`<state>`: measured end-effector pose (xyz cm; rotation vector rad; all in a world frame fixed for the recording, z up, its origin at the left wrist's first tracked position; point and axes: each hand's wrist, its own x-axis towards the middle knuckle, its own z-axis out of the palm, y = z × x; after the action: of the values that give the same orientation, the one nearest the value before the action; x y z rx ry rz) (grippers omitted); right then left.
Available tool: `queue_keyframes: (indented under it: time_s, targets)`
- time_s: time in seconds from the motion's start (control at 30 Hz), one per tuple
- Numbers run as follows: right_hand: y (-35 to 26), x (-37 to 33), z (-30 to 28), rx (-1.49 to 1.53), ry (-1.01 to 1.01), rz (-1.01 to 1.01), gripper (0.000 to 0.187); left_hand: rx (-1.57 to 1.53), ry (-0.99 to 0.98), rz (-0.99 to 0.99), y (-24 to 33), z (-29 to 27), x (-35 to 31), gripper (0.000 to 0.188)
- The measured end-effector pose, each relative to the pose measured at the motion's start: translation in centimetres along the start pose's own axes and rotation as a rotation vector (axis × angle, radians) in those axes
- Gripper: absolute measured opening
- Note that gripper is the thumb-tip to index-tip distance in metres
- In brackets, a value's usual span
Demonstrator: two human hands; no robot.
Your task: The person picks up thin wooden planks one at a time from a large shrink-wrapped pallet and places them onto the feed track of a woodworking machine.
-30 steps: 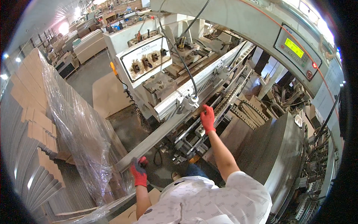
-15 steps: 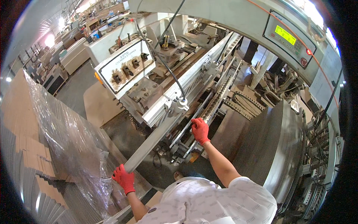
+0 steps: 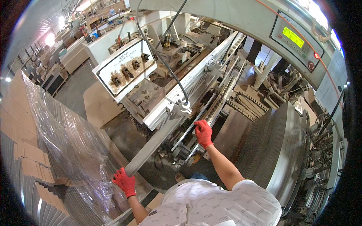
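My left hand (image 3: 125,182), in a red glove, is closed around the near end of a long, narrow grey board (image 3: 154,149). From there the board slants away to the upper right, its far part passing beneath a clamp cylinder (image 3: 179,109) and beside a pale metal rail (image 3: 162,111). My right hand (image 3: 204,134), also red-gloved, is at the near end of a chain conveyor track (image 3: 219,101), its fingers curled together. Whatever lies under those fingers is hidden.
A white switch panel (image 3: 126,67) stands left of the rail. Plastic-wrapped stacked boards (image 3: 71,139) rise at my left, and another tall stack of panels (image 3: 264,147) at my right. A control box with a lit screen (image 3: 293,36) is at upper right. Black cables (image 3: 166,62) hang across the machine.
The view has tilted slightly. Both hands keep nearly the same places, the left still on the board's end and the right at the conveyor track.
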<state>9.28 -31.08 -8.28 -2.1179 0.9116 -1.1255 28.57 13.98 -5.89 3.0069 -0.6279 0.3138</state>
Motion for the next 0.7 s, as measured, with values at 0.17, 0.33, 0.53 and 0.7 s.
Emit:
queue_keyframes:
  time_s: [0.17, 0.33, 0.53, 0.7]
  targets:
    - [0.2, 0.0, 0.2, 0.014, 0.017, -0.034, 0.020, 0.011, -0.016, -0.012, -0.1, 0.1, -0.1, 0.065]
    - [0.3, -0.3, -0.1, 0.056, -0.030, 0.039, 0.022, 0.010, 0.088, 0.065, -0.3, -0.1, -0.5, 0.066]
    - [-0.3, -0.4, 0.1, 0.013, 0.000, -0.032, 0.022, -0.102, 0.047, 0.158, 0.4, -0.4, 0.3, 0.069]
    - [-2.8, -3.9, 3.2, 0.466, -0.018, 0.352, 0.018, -0.158, -0.010, 0.226, 1.6, 0.3, 1.3, 0.074]
